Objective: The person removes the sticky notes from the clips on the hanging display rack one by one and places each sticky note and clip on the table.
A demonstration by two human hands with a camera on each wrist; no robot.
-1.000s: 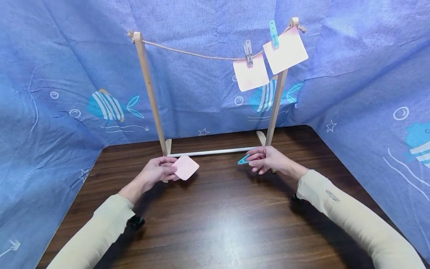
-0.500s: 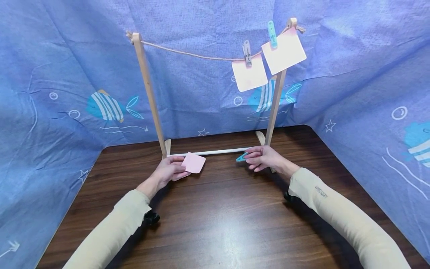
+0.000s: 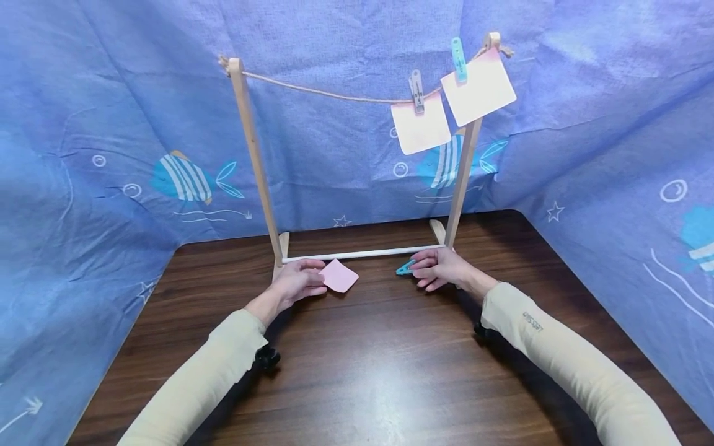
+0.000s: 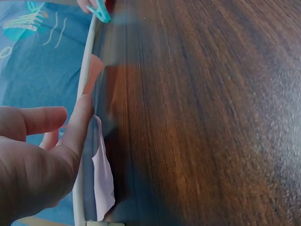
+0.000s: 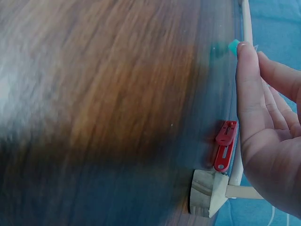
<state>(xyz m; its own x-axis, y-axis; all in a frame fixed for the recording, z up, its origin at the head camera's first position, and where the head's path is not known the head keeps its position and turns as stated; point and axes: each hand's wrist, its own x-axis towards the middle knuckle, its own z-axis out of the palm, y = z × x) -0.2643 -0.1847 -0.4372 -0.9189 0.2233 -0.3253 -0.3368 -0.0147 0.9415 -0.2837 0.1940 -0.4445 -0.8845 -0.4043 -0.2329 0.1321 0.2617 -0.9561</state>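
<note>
Pink sheet (image 3: 339, 277) sits on the near side of the white rod (image 3: 362, 254), toward its left end, pinched at its left corner by the left hand (image 3: 295, 284); most of it sticks out past the fingertips. Teal clip (image 3: 405, 268) is also near side of the rod, nearer its right end, gripped between thumb and fingers of the right hand (image 3: 439, 270). Can't tell whether its jaws are spread.

Both arms reach forward over the table (image 3: 357, 359), hands pointing inward along the rod, well apart. Sleeves (image 3: 217, 350) are pale.

Counts: clips, 4: teal one in hand, grey clip (image 3: 416, 91) and blue clip (image 3: 459, 60) on the cord (image 3: 329, 95) above the rod, red clip (image 5: 225, 146) just beside the rod's right end. Hanging sheets, 2: lower sheet (image 3: 421, 127) and upper sheet (image 3: 480, 90), both above the rod's right half. Posts (image 3: 256, 155), 2, one at each rod end.
</note>
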